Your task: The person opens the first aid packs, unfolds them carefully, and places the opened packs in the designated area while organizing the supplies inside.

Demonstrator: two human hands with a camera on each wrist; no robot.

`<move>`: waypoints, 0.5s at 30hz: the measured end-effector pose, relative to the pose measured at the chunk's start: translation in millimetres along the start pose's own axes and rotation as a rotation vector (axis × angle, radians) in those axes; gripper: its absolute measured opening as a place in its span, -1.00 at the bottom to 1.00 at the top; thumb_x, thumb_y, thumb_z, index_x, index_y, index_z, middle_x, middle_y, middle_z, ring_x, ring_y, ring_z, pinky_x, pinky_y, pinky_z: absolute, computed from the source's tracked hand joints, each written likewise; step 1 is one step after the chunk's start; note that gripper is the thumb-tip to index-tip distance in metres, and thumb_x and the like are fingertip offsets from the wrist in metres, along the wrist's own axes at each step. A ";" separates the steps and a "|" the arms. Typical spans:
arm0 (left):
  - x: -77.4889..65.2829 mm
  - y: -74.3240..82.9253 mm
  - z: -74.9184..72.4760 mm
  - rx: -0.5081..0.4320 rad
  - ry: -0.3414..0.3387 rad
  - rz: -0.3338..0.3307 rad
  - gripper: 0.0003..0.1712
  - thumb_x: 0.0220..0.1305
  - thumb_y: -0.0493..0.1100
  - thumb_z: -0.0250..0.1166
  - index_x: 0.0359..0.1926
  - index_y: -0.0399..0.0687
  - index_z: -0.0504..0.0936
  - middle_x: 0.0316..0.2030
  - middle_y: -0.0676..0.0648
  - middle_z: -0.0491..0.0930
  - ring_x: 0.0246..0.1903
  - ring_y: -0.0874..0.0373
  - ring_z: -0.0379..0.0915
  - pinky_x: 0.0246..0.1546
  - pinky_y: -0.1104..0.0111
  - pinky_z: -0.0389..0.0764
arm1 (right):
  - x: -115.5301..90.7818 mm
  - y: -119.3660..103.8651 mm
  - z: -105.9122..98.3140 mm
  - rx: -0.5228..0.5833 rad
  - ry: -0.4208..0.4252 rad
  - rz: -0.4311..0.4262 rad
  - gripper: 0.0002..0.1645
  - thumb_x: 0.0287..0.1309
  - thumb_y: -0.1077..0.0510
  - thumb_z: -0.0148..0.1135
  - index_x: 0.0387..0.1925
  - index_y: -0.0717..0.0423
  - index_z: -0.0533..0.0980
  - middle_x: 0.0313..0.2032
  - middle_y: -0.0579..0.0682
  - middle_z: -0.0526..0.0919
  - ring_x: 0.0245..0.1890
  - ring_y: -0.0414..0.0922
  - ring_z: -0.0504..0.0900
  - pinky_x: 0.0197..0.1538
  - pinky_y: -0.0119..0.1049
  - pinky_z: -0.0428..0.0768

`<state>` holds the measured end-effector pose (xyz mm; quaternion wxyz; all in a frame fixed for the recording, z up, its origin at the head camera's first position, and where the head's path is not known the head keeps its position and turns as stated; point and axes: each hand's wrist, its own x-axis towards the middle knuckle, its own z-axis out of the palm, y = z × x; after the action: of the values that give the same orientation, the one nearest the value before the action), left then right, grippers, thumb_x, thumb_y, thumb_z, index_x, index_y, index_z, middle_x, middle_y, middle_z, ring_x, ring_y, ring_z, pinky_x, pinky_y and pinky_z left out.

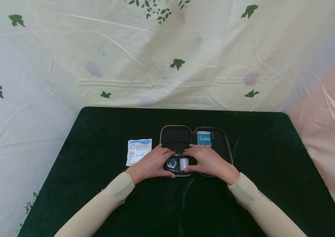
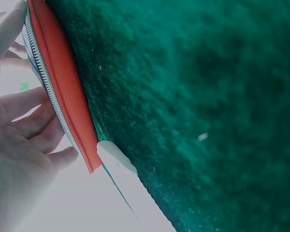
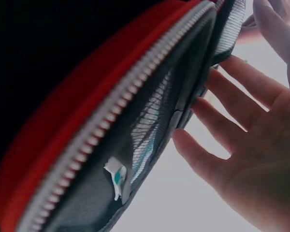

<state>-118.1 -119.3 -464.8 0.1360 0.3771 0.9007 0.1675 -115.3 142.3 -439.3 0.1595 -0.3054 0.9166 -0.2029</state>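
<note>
A zip case lies unfolded, with a black inside (image 1: 175, 134) and a red outer shell (image 2: 65, 77). My left hand (image 1: 153, 163) rests at the left half's outer edge, its fingers loosely bent and its thumb by the near rim. My right hand (image 1: 210, 162) reaches across from the right half, fingers extended over the middle and thumb beside a white roll (image 1: 184, 163). That roll sits in the left half's near pocket, next to a round item in clear wrapping (image 1: 171, 163). A blue-green packet (image 1: 204, 138) is tucked in the right half, partly behind mesh.
Left of the case lies a white and blue packet (image 1: 139, 150) with lettering, partly covered by my left hand. Dark green cloth (image 1: 262, 148) covers the table. Pale patterned fabric (image 1: 209, 49) hangs behind and at both sides.
</note>
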 end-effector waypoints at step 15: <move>-0.6 0.5 -2.1 -0.095 0.006 0.030 -0.16 0.20 0.28 0.48 0.35 -0.08 0.51 0.22 -0.10 0.58 0.29 0.02 0.45 0.54 -0.09 -0.05 | -3.4 4.2 5.3 0.037 -0.002 0.009 -0.26 0.16 -0.14 0.51 0.31 0.02 0.54 0.34 0.08 0.55 0.49 0.09 0.31 0.41 0.30 0.30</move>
<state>-118.2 -119.8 -462.6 0.1488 0.3831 0.8864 0.2132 -112.6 146.0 -445.3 0.1671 -0.2985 0.9139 -0.2187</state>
